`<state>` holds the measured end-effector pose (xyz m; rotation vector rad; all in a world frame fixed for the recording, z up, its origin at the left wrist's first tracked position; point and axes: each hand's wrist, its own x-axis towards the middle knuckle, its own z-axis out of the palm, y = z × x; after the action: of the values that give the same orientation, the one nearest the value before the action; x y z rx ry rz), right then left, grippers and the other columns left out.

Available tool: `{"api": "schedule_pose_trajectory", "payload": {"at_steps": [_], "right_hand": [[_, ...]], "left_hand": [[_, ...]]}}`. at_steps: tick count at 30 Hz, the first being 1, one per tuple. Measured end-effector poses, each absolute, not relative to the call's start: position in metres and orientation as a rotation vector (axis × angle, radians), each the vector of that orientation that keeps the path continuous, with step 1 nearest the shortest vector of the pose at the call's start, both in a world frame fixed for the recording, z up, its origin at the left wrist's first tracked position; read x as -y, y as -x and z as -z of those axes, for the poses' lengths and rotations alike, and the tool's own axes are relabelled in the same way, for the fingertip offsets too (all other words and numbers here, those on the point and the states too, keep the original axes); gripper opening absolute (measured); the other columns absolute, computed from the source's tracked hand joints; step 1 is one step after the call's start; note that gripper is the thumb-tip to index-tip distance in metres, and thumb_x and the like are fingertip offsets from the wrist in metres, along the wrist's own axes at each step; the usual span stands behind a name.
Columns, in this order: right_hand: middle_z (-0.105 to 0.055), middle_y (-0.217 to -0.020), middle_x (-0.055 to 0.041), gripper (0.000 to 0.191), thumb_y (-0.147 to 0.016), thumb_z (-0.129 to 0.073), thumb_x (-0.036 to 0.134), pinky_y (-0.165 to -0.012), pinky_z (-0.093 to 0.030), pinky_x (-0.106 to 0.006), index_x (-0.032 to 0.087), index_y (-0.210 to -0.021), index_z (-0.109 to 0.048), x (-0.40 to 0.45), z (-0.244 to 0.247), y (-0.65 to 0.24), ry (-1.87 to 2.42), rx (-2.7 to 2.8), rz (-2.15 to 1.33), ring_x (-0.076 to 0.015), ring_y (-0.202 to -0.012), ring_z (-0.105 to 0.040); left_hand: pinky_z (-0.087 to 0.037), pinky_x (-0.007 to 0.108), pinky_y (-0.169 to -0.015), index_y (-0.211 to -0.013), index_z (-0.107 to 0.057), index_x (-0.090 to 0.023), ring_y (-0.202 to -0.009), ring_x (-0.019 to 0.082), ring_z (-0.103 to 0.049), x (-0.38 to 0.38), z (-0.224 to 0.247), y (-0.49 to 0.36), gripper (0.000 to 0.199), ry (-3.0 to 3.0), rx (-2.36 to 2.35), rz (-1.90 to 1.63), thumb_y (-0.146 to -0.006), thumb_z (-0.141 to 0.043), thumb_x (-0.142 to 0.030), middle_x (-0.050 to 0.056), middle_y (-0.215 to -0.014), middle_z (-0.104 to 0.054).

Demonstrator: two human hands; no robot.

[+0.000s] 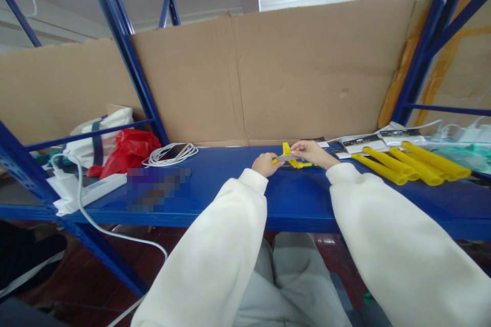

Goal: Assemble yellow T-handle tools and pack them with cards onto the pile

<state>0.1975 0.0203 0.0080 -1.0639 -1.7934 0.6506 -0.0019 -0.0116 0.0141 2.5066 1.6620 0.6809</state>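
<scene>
My left hand (265, 164) is closed on the left end of a small yellow-and-grey piece (287, 157), a flat grey strip with yellow parts. From the other side, my right hand (311, 152) pinches the same piece between thumb and fingers. Both hands are just above the blue shelf (226, 184), towards its back. Under the right hand lies another yellow part (301, 164), partly hidden by the fingers. I cannot tell whether it is joined to the held piece.
Several yellow tubes (433, 163) lie at the right, with flat black-and-white packs (362, 144) behind them. To the left are a coiled white cable (171, 155), a red plastic bag (130, 150) and a white power strip (102, 189). A cardboard wall (307, 71) closes the back.
</scene>
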Motion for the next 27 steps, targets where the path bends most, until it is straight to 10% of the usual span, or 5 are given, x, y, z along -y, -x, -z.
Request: {"api": "schedule_pose_trajectory", "payload": {"at_steps": [27], "right_hand": [[-0.070,-0.071,-0.0024,0.003,-0.075,-0.066,0.018,-0.058,-0.050,-0.024,0.017,-0.076,-0.069,-0.010,-0.018,-0.187,1.132,1.824,-0.694,-0.0131,-0.061,-0.061]], "left_hand": [[-0.050,0.030,-0.088,-0.120,-0.070,-0.025,-0.111,0.025,-0.066,0.018,-0.022,0.003,0.041,-2.344,-1.804,-0.689,-0.096,-0.047,-0.048,0.008,-0.118,-0.072]]}}
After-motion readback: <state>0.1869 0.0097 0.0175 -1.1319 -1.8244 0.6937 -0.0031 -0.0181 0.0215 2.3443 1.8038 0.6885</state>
